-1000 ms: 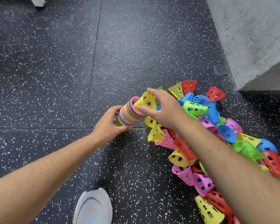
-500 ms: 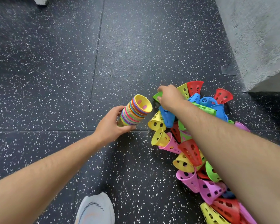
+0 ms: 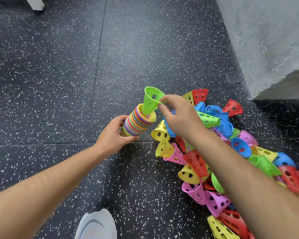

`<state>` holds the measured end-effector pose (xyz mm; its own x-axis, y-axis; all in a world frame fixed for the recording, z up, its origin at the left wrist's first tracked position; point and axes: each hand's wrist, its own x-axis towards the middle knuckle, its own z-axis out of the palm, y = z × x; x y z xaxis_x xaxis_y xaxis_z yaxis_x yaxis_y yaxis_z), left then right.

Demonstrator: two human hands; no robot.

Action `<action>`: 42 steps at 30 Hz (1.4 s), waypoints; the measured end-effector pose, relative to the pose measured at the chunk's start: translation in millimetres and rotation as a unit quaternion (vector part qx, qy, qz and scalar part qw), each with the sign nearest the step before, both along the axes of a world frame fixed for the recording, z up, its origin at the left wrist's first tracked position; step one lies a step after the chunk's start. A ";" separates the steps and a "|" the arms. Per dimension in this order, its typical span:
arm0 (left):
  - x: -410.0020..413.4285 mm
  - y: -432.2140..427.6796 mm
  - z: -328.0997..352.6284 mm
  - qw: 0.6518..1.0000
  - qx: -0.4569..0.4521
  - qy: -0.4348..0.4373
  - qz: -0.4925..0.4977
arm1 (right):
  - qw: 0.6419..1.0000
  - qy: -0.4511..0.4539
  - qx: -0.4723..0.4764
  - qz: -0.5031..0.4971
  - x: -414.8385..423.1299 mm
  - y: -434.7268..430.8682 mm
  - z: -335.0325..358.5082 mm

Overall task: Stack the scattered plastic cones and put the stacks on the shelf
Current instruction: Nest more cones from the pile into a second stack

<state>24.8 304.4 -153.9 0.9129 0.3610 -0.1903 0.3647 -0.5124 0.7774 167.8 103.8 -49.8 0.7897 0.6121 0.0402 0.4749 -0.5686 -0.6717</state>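
head | right hand (image 3: 178,116) pinches a green cone (image 3: 151,100) by its rim, tip now entering the cone stack (image 3: 138,122) (half a second ago it reached into the loose pile (image 3: 205,152)) | left hand (image 3: 114,135) grips the tilted stack's lower end | judged: one more nests, many remain

The green cone (image 3: 150,102) you pinch is smooth, faintly glossy plastic pierced with holes, and so are the stack (image 3: 136,124) you hold and the loose cones (image 3: 195,163) beside it. Your floor (image 3: 59,66) looks like matt, grainy black rubber flecked with white. The wall (image 3: 266,40) is rough grey concrete. Your shoe (image 3: 97,225) is pale cloth.
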 end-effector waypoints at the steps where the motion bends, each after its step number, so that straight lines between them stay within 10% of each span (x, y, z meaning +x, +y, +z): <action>1: 1.5 -0.9 0.7 1.000 -0.004 -0.004 0.001 | 1.000 0.003 -0.020 0.022 -4.0 -3.1 -0.1; 9: 39.7 -8.7 13.7 1.000 -0.003 -0.022 -0.015 | 0.991 -0.027 -0.117 -0.064 56.6 -19.7 -5.2; 19: 70.8 -8.3 12.1 0.999 -0.006 -0.007 -0.037 | 0.883 0.029 -0.469 -0.005 146.1 -12.2 -40.7; 29: 61.9 -7.0 12.8 0.999 0.001 -0.005 -0.032 | 0.913 -0.006 -0.407 -0.035 150.1 -29.5 -27.5; 42: 8.6 -20.6 51.9 0.999 0.010 -0.035 0.004 | 0.996 -0.093 -0.013 -0.007 19.7 -40.6 59.3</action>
